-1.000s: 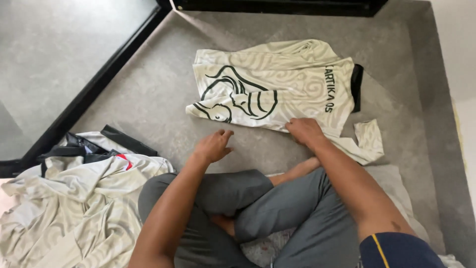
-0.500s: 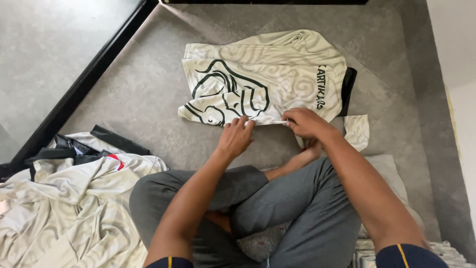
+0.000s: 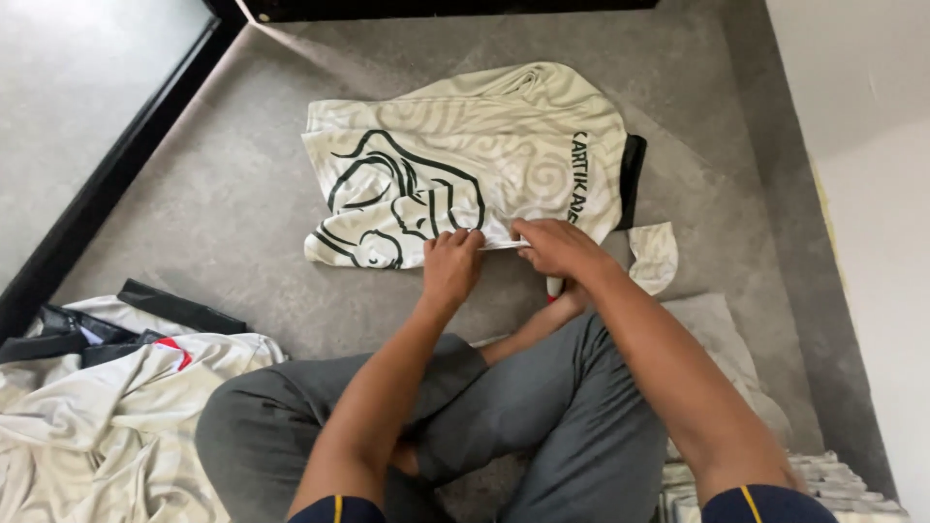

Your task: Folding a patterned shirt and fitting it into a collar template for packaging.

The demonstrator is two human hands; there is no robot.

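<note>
A cream jersey with pale swirls, a black line drawing and a black collar lies spread on the grey floor in front of my crossed legs. My left hand grips its near edge with the fingers curled over the cloth. My right hand pinches the same edge just to the right, the two hands almost touching. One sleeve end lies loose to the right of my right hand.
A pile of similar cream and black garments lies at the lower left. A black frame runs along the left side. A grey cushion sits under my right leg, with folded cloth at the lower right and a white wall on the right.
My left hand has moved from the floor up to the jersey's near edge beside my right hand, and both now hold that edge. The view has shifted closer to the jersey.
</note>
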